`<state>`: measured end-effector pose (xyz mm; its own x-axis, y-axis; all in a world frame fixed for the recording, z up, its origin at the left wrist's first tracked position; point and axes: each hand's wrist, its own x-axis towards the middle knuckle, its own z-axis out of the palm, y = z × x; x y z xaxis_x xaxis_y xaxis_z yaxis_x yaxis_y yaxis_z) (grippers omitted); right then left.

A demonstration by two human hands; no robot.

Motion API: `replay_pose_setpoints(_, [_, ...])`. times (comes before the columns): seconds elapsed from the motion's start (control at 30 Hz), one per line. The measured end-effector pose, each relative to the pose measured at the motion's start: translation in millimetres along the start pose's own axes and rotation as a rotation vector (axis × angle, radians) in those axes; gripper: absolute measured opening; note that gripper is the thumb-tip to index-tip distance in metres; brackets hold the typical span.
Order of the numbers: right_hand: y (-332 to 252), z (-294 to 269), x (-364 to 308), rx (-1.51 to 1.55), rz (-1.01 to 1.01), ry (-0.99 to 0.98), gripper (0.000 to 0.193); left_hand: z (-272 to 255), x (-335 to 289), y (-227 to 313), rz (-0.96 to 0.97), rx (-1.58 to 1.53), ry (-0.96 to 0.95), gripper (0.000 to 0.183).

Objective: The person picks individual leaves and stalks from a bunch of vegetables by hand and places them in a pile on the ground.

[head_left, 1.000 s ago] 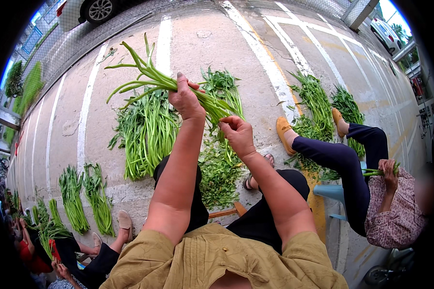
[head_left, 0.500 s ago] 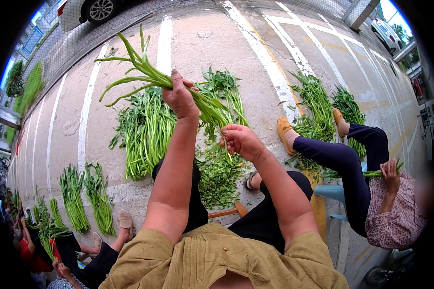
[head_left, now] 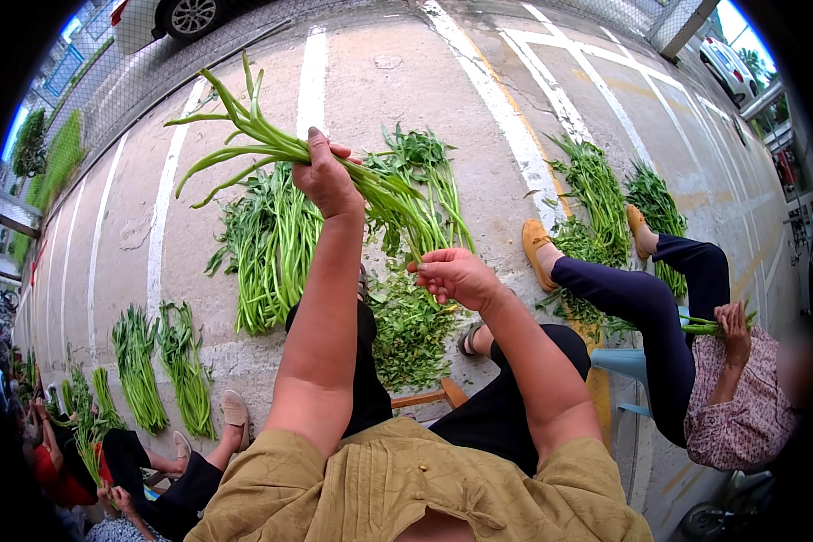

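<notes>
My left hand (head_left: 328,185) is wrapped round a bunch of water spinach (head_left: 266,143), held up over the ground. Its pale green stems fan out to the upper left, and the leafy part slants down to the right. At that lower end my right hand (head_left: 461,278) has thumb and forefinger pinched together on stems or leaves; the tips partly hide what is between them. Beneath my hands lies a heap of loose plucked leaves (head_left: 410,336). A thick pile of water spinach (head_left: 275,257) rests left of it, and a smaller bundle (head_left: 429,163) lies just beyond.
At right, a seated person (head_left: 736,397) holds stems, with feet near more bundles (head_left: 594,185). At lower left another person (head_left: 122,501) handles greens beside two bundles (head_left: 137,370). A wooden stool edge (head_left: 420,399) shows between my legs. White lines (head_left: 312,81) mark the pavement.
My left hand and the bunch have shifted slightly left. My right hand has dropped a little and moved left, still pinching at the bunch's lower end.
</notes>
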<state>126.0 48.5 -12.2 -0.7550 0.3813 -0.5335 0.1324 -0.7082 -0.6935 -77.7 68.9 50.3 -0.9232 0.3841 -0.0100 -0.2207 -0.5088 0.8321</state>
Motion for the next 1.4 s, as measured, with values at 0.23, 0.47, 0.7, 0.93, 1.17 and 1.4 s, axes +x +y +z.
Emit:
replay_pose_setpoints(0.23, [4,-5,6,-0.018,0.007,0.091,0.017,-1,3,-1,0.005,-0.007,0.01,0.027])
replay_pose_setpoints(0.47, [10,-9,8,-1.088,-0.142,0.348,0.015,0,0,-5,-0.004,-0.003,-0.005,0.027])
replay_pose_setpoints(0.7, [8,14,-7,-0.933,-0.379,0.036,0.013,-4,5,-2,-0.064,-0.024,0.064,0.026])
replay_pose_setpoints(0.93, [2,45,18,-0.926,-1.054,0.612,0.016,6,-9,-18,-0.146,-0.081,0.094,0.027])
replay_pose_setpoints(1.17, [-5,38,35,-1.309,-0.975,0.878,0.017,6,-23,-23,-0.225,-0.111,0.099,0.027])
replay_pose_setpoints(1.4, [-7,35,39,-0.917,-0.844,0.678,0.013,3,-16,-17,-0.2,-0.095,0.114,0.027])
